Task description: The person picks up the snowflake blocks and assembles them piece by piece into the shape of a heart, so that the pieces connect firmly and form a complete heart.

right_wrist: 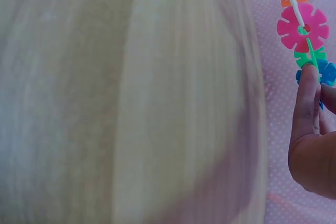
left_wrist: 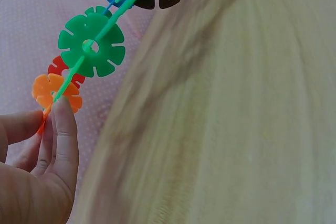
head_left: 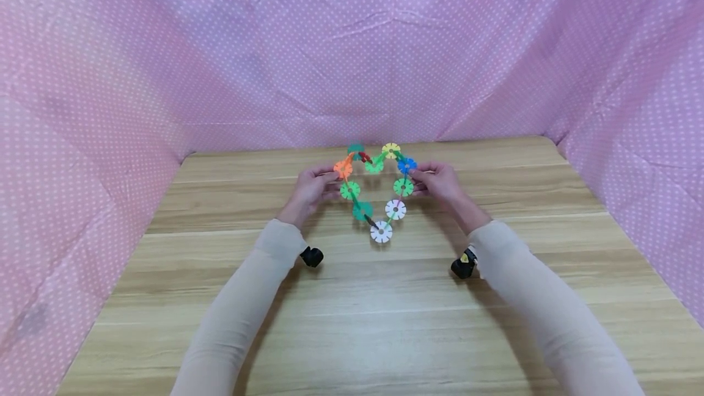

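Slotted plastic snowflake discs are joined into a heart-shaped ring, held up over the table between both hands. My left hand (head_left: 315,188) pinches an orange disc (head_left: 343,168) at the ring's left side; the left wrist view shows thumb and fingers on its edge. On the other side, my right hand (head_left: 440,181) pinches the ring by a blue disc (head_left: 407,166). A yellow disc (head_left: 391,151) tops the right lobe, and a light green disc (head_left: 374,165) sits in the dip. At the bottom point is a white disc (head_left: 381,232). A pink disc (right_wrist: 303,27) shows in the right wrist view.
The wood-grain table (head_left: 363,322) stretches out below the ring and arms. Pink polka-dot cloth (head_left: 352,47) hangs behind the table and along both sides. Black wrist cameras are worn under the left sleeve (head_left: 242,304) and right sleeve (head_left: 544,304).
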A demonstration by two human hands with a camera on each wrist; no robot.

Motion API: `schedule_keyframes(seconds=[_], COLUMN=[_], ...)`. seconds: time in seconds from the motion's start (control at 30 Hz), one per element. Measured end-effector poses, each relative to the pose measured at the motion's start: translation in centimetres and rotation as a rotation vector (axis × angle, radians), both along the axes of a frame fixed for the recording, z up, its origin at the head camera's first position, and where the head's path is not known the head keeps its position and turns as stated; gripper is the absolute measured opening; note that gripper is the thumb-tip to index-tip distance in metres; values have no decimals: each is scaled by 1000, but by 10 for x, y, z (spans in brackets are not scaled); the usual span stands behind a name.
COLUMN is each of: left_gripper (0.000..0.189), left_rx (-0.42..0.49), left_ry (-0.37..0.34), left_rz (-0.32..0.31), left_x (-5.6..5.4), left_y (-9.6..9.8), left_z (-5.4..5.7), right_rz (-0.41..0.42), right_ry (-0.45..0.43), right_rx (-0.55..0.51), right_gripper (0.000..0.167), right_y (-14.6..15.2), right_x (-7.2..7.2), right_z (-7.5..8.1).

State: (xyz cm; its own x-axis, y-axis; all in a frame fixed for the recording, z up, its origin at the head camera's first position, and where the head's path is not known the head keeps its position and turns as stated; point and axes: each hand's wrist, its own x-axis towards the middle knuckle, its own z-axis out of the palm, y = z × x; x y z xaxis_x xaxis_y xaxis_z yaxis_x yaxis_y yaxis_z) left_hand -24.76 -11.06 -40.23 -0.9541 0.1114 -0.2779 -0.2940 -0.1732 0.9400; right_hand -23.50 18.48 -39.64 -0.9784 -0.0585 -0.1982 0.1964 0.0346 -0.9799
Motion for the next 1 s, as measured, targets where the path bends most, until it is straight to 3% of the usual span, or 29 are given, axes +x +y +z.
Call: schedule_keyframes(seconds=[0.27,0.6,1.0], left_gripper=[30,31,33], left_rx=[-55,-112,-160], left_ry=[-35,-40,-50], left_rz=[-23,-41,-57], left_x=[-3,-3,-4], left_y=[1,3,3], left_z=[-10,-13,-13], right_rz=[-13,-54,-6], right_ry=[-65,-118,-172], right_rx=[-5,-24,27], right_gripper=[17,13,23], right_y=[-1,-2,-2], right_x=[-7,-10,-12], right_z=[-13,-23,-23])
